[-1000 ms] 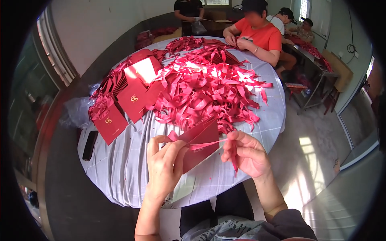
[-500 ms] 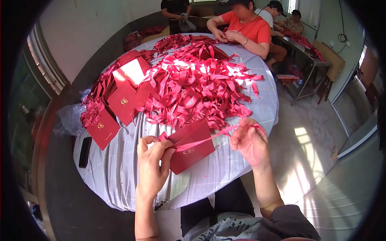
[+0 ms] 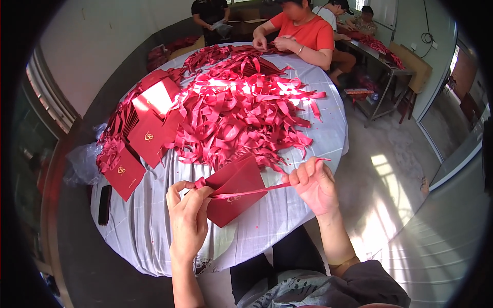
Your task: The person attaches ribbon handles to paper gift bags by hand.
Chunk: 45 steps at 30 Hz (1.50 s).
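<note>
A dark red paper bag (image 3: 232,206) with a gold emblem stands tilted on the cloth in front of me. Across its front runs a narrow red ribbon (image 3: 249,193), stretched nearly straight between my hands. At the bag's left upper corner, my left hand (image 3: 186,223) is closed in a pinch on the ribbon, and a small loop of it sticks up above the fingertips. My right hand (image 3: 317,191), off to the right of the bag, has its fingers curled around the ribbon's other part, with a short end poking out past them.
A large heap of red ribbons (image 3: 241,118) covers the middle of the round, cloth-covered table (image 3: 149,226). More red bags (image 3: 149,137) lie stacked at the left, near clear plastic (image 3: 84,163) and a black phone (image 3: 105,205). Across the table a person in red (image 3: 303,33) handles something small.
My right hand has closed its fingers round the ribbon and sits slightly lower. The ribbon runs flatter and tauter across the bag. The whole view has shifted slightly.
</note>
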Each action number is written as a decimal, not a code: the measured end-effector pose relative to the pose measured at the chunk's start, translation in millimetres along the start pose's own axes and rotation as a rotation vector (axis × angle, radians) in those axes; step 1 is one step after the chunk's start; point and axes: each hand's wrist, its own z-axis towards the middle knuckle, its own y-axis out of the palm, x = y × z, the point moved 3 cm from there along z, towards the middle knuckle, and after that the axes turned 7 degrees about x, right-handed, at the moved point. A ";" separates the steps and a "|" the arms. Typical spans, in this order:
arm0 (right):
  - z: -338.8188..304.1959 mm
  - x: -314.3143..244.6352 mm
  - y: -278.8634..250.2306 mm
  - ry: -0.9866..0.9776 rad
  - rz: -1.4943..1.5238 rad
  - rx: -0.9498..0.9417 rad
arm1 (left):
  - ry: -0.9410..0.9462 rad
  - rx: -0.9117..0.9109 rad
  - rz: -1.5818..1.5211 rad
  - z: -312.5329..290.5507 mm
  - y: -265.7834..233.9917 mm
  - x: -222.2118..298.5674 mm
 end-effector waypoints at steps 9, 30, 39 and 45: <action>17.3 -0.7 38.0 0.122 -0.833 -0.085 | 0.037 -0.016 -0.033 2.6 -0.7 4.6; 23.6 22.7 56.4 -0.432 -1.404 -0.151 | 0.223 0.005 0.277 25.4 10.1 50.4; 17.0 24.5 52.9 -0.346 -1.337 -0.109 | 0.252 -0.098 0.307 24.6 18.6 58.6; 19.2 17.6 56.3 -0.238 -1.132 -0.069 | 0.000 -0.102 0.167 20.9 24.5 42.7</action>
